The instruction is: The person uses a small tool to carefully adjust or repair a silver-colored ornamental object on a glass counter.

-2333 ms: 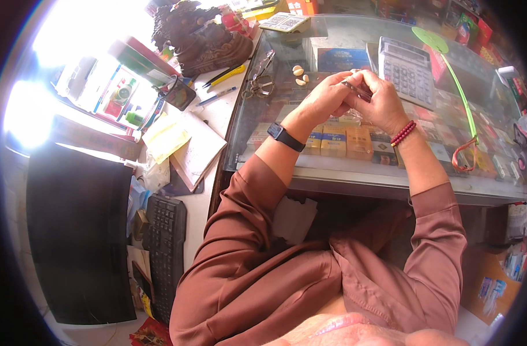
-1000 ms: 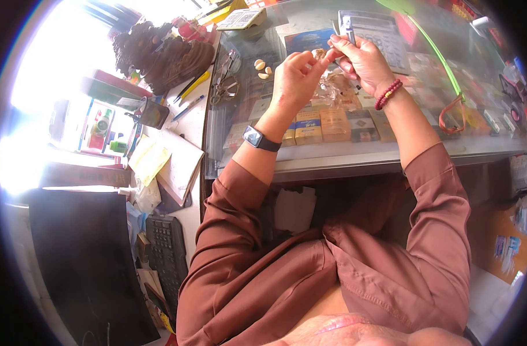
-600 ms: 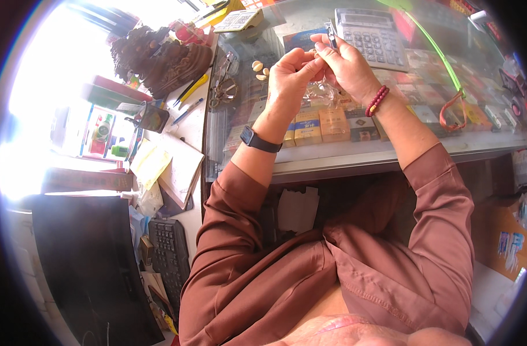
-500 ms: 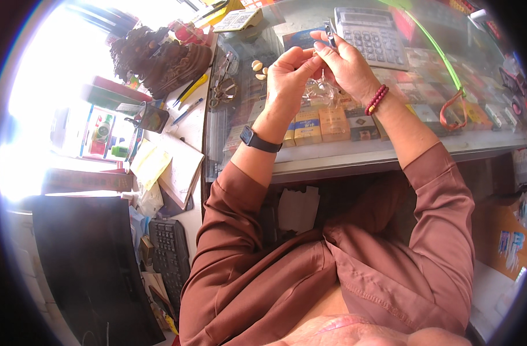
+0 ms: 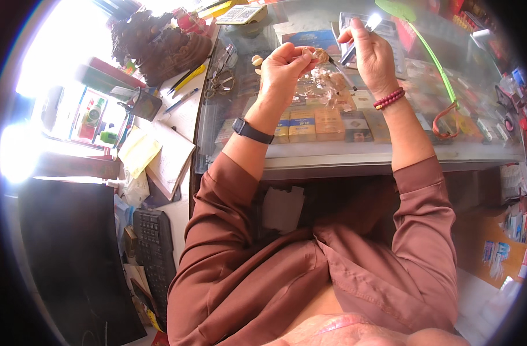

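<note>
Scraps (image 5: 329,83): on tabletop (image 5: 309,17), left of calculator (image 5: 396,43)
Keyboard (image 5: 154,242): right of monitor (image 5: 67,248), left of tabletop
Notebook (image 5: 177,158): behind keyboard

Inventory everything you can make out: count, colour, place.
Papery piece: one, tan, in the left hand
Slim tool: one, dark and silver, in the right hand
Flakes: many, whitish, on the glass counter between the hands
Smooth pieces: at least two, cream, left of the left hand
Boxes: many, mixed colours, under the counter's glass
Calculator: one, pale grey, behind the right hand
Swatter-like thing: one, green, right side of the counter
Ornament: one, dark brown, upper left
Pen-shaped things: three, black, yellow and blue, left desk
Keyboard: one, black, lower left
Monitor: one, black, far lower left
Watch: one, black, left wrist
Bracelet: one, dark red, right wrist
Sleeves: two, brown, lower centre
Hands: two, bare, upper centre
</note>
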`<state>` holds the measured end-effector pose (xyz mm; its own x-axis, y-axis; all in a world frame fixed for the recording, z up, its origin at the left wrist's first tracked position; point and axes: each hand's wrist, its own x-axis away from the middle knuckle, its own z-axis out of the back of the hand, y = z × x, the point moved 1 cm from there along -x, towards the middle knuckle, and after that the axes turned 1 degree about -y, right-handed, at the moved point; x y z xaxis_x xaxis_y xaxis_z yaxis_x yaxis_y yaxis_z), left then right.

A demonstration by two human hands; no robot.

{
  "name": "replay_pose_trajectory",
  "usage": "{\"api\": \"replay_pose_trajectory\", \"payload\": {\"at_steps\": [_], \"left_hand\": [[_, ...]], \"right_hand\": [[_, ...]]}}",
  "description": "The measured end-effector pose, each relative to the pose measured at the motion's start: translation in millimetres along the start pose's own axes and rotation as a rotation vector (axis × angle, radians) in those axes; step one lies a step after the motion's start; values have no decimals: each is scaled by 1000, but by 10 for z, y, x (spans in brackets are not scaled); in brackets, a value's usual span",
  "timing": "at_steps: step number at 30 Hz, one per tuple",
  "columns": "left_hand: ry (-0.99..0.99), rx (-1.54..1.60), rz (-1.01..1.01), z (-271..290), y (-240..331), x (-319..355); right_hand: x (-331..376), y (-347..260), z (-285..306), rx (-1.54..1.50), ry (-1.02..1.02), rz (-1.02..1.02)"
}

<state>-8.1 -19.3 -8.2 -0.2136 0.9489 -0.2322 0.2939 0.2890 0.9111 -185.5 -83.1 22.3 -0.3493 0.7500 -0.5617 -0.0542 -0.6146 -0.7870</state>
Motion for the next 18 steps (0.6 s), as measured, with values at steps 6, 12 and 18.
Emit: {"api": "replay_pose_trajectory", "payload": {"at_steps": [6,12,18], "left_hand": [[-51,-67,-15,89,-15,-38],[-40,-221,-74,64,-5,-30],[-44,-233,-102,55,-12,-27]], "right_hand": [[33,-102,-86,-144,-53,-110],[18,-104,-64,-192,-162,31],[23,-85,-56,-153,-183,3]]}}
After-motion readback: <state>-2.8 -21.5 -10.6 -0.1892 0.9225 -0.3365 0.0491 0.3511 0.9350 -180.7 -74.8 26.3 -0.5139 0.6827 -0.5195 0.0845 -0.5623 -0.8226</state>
